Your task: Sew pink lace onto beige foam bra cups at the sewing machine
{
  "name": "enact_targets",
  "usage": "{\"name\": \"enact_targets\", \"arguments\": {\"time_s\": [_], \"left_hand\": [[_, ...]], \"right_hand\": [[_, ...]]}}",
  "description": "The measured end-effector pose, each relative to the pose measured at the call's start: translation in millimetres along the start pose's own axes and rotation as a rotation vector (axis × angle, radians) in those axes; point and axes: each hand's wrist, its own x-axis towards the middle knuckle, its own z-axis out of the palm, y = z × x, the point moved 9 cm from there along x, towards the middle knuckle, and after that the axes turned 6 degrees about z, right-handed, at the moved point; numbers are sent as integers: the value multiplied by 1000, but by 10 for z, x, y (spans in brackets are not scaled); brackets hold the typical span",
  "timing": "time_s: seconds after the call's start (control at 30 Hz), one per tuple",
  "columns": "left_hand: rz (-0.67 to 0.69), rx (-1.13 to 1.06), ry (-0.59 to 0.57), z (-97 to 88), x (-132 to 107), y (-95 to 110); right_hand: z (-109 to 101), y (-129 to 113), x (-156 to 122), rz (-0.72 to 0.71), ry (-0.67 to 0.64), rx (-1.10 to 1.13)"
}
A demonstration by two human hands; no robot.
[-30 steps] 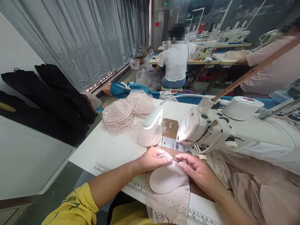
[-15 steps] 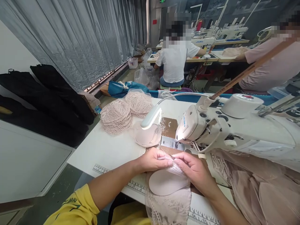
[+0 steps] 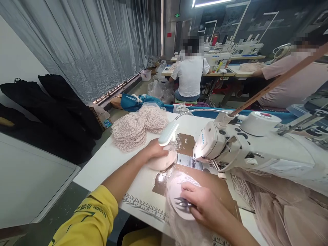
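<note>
My left hand (image 3: 155, 149) grips the far edge of a pale pink bra cup (image 3: 162, 163) beside the needle area; the lamp head hides some of its fingers. In my right hand (image 3: 201, 201) is a pair of thread snips (image 3: 182, 203), blades pointing left. The snips lie over a second padded bra cup (image 3: 183, 179) with sheer lace fabric around it, near the table's front edge. This second cup rests on the brown sheet in front of the sewing machine (image 3: 217, 141).
Stacked lace cups (image 3: 129, 131) stand at the table's back left. A lamp (image 3: 168, 134) on a bendable neck hangs over the work. Sheer beige fabric (image 3: 287, 205) is heaped at the right. Printed rulers (image 3: 146, 207) run along the front edge. Two people sit at machines beyond.
My left hand has let go of the near lace piece and moved up left to the other cup. The snips now show in my right hand, and the near cup lies flatter. The view has tilted up.
</note>
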Motion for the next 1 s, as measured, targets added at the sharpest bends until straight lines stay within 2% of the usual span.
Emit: {"name": "enact_targets", "arguments": {"time_s": [0.1, 0.17, 0.3, 0.4, 0.57, 0.67, 0.73, 0.77, 0.83, 0.9, 1.0], "left_hand": [[-12, -90, -93, 110, -104, -47], [1, -187, -143, 171, -220, -10], [6, -406, -184, 282, -393, 113], [0, -534, -199, 399, -451, 203], [12, -731, -245, 468, -497, 273], [49, -696, -459, 479, -562, 257], [54, -659, -585, 469, -613, 202], [49, -647, -604, 447, -620, 166], [43, -620, -567, 388, -601, 114], [64, -598, -506, 345, -579, 133], [119, -586, -457, 357, -581, 264]], "right_hand": [[-56, 292, -77, 176, -24, 24], [-106, 437, -100, 247, -14, 169], [-199, 656, -10, 398, 149, 542], [-146, 704, 125, 493, 204, 640], [-62, 507, 296, 421, 184, 843], [-50, 513, 241, 452, 198, 906], [-23, 526, 193, 459, 145, 878], [-4, 521, 178, 444, 96, 836], [41, 483, 168, 372, -15, 736], [68, 467, 177, 307, -67, 709], [15, 592, 211, 357, 71, 795]]}}
